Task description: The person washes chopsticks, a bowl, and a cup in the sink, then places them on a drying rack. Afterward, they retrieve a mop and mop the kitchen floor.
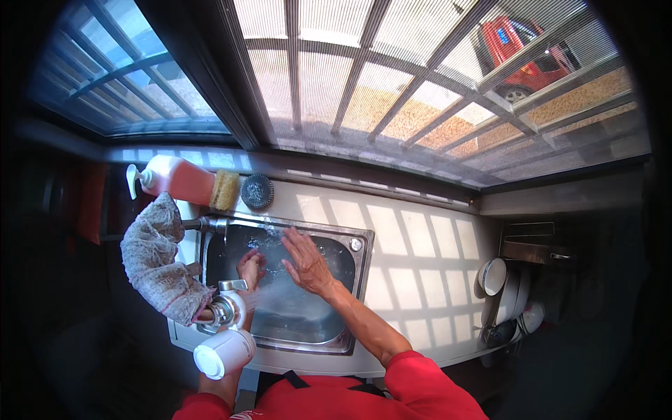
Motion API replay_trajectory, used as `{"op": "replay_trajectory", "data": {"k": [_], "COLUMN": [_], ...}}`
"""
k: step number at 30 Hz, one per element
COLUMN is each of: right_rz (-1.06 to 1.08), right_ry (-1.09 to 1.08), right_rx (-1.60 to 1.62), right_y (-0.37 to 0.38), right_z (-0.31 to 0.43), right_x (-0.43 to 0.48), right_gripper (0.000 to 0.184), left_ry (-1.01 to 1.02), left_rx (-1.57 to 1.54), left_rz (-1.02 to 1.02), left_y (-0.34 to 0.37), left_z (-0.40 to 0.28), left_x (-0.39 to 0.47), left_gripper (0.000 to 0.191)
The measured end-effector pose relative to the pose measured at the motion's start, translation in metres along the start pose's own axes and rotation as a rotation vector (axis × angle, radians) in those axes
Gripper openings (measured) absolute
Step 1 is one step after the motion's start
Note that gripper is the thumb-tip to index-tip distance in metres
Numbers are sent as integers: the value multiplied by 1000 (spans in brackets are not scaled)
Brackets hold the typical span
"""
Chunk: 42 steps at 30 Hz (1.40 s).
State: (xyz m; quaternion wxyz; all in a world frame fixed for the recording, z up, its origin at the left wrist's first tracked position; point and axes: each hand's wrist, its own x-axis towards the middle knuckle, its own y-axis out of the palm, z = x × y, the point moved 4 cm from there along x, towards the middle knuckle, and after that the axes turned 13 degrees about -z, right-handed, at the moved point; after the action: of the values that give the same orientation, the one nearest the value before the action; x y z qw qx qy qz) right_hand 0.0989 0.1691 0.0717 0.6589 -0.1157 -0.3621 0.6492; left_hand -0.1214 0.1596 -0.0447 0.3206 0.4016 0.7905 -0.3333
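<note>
My right hand (307, 262) is over the stainless steel sink (362, 283), fingers spread and nothing in it. To its left, my left hand (252, 268) is held palm up above the water, with fingers loosely curled and no object seen in them. Cloudy water (299, 310) fills much of the basin, with splashes and bubbles near the far side. A spray comes from the white faucet filter (226, 352), which hides part of my left forearm. Its metal faucet pipe is wrapped in a grey cloth (157, 262) on the left.
A pink soap pump bottle (184, 181), a yellow sponge (224, 190) and a steel wool scourer (257, 191) line the sink's far left. White bowls (492, 276) and plates stand at the right end of the pale counter (415, 273). A barred window (367, 79) rises behind.
</note>
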Motion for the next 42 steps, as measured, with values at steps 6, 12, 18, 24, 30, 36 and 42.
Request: {"op": "replay_trajectory", "data": {"k": [6, 12, 18, 24, 30, 36, 42], "right_rz": [-253, -182, -92, -65, 310, 746, 384], "right_ry": [127, -31, -130, -26, 72, 376, 1078], "right_rx": [-108, -82, -282, -247, -148, -246, 873], "right_y": [-28, -11, 40, 38, 54, 101, 52], "right_z": [-8, 27, 20, 11, 22, -38, -25], "right_x": [27, 110, 145, 132, -30, -137, -80], "right_gripper": [55, 64, 61, 52, 57, 39, 14], "left_ry": [-20, -87, -49, -40, -15, 30, 144], "left_rx": [45, 19, 89, 96, 122, 194, 267], "left_rz": [144, 349, 318, 291, 305, 284, 238], "left_y": [29, 16, -49, -77, -78, -95, -116], "left_z": [-3, -11, 2, 21, 24, 33, 33], "left_x": [2, -14, -41, -39, -41, -43, -33], "left_gripper": [37, 45, 48, 46, 44, 42, 40]}}
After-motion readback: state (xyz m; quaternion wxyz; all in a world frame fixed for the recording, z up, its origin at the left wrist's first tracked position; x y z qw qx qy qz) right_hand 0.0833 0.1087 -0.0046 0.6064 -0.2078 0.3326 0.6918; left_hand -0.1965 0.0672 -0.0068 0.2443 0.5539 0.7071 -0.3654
